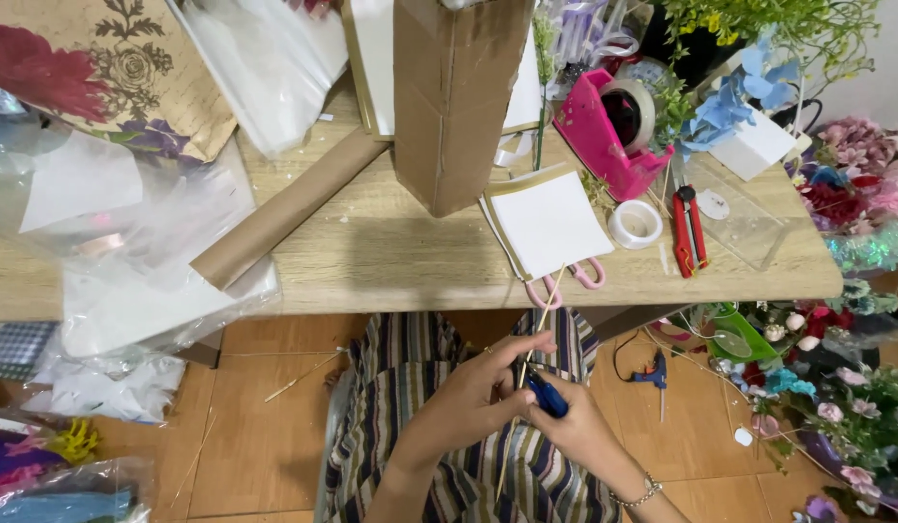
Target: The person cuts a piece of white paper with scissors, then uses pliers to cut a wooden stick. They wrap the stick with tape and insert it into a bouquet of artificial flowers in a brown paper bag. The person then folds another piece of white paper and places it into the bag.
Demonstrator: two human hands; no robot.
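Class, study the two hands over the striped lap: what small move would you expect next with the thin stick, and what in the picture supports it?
Probably a squeeze of the blue-handled tool to snip the thin stick. The right hand grips the tool against the stick, while the left hand pinches the stick steady just beside it. Whether the blades already bite cannot be told.
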